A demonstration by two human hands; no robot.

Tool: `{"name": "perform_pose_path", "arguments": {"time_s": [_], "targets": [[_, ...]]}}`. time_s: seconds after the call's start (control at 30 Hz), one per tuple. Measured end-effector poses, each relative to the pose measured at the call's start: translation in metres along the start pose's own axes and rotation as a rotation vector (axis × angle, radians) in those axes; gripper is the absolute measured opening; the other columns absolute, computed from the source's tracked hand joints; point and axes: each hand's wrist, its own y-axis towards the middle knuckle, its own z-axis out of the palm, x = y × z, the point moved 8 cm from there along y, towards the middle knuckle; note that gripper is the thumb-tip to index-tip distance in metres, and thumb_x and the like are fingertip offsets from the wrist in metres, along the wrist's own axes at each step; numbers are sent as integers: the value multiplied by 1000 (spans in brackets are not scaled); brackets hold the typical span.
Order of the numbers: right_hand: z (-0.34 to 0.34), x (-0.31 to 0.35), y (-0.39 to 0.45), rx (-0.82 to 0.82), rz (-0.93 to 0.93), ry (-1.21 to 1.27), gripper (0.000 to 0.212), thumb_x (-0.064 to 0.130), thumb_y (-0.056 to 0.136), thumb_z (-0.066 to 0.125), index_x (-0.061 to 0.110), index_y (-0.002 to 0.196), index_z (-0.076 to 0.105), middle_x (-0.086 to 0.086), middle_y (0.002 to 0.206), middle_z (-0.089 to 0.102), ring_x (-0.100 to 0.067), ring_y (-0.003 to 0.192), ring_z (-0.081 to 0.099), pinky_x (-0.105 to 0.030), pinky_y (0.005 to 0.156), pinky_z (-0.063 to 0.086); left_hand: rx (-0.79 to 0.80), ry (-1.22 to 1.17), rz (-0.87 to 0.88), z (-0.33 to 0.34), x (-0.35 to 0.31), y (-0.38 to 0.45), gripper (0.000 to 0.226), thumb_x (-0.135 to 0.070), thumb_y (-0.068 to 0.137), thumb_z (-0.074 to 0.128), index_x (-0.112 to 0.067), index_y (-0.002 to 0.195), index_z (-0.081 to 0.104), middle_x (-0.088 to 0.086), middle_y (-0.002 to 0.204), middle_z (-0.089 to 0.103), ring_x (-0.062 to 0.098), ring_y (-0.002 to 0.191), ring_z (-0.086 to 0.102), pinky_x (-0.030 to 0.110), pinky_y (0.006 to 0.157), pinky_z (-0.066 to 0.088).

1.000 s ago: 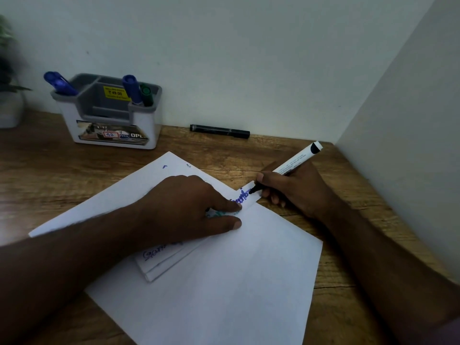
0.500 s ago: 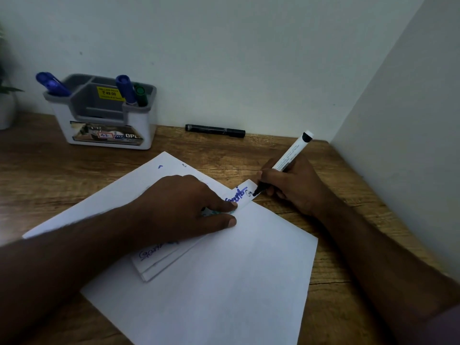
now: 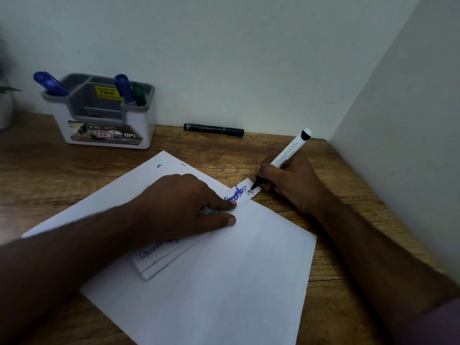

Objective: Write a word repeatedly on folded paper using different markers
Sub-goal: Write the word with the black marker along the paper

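Observation:
A folded strip of white paper [image 3: 245, 195] lies slantwise on a larger white sheet [image 3: 224, 282]. Blue handwriting shows at both ends of the strip, with a trace of green under my fingers. My left hand [image 3: 179, 207] lies flat on the strip's middle and hides most of it. My right hand [image 3: 291, 180] grips a white marker with a black tip [image 3: 286, 155]. Its tip touches the strip's far right end, where small black letters show.
A grey-and-white marker holder [image 3: 104, 120] at the back left carries blue markers [image 3: 49, 83] and a green one [image 3: 138, 92]. A black marker [image 3: 214, 129] lies by the back wall. A side wall [image 3: 410, 145] bounds the wooden desk [image 3: 348, 220] on the right.
The marker's tip has moved a little toward the strip's right end, and black letters now show there. My left hand has stayed in place on the strip.

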Motion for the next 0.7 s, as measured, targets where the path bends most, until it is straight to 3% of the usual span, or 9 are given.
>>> {"name": "perform_pose_path", "arguments": {"time_s": [0.1, 0.3, 0.47, 0.7], "targets": [[0, -2, 0, -26, 13, -6, 22, 18, 85, 68, 11, 64, 69, 1, 52, 66, -5, 41, 56, -17, 41, 44, 12, 11, 0, 0, 0, 1, 51, -76, 72, 34, -58, 116, 52, -18, 102, 67, -5, 61, 43, 15, 57, 31], [-1, -3, 0, -52, 16, -17, 21, 19, 85, 67, 15, 65, 67, 6, 52, 66, -4, 41, 57, -14, 41, 44, -2, 3, 8, -1, -1, 0, 50, -74, 73, 36, -56, 116, 54, -15, 104, 69, -1, 65, 44, 19, 60, 34], [-3, -2, 0, -71, 15, 5, 18, 18, 84, 68, 8, 69, 68, 4, 53, 67, -2, 41, 56, -15, 40, 43, 1, 7, 8, -1, -2, 0, 48, -73, 74, 37, -57, 116, 54, -18, 101, 68, -9, 60, 43, 13, 55, 28], [-5, -6, 0, -85, 37, 33, 19, 15, 86, 66, 3, 70, 66, 4, 51, 65, -2, 39, 54, -15, 38, 41, -12, -2, 11, -1, -1, 0, 49, -74, 73, 35, -57, 115, 54, -19, 99, 67, -6, 61, 43, 15, 57, 30]]}}
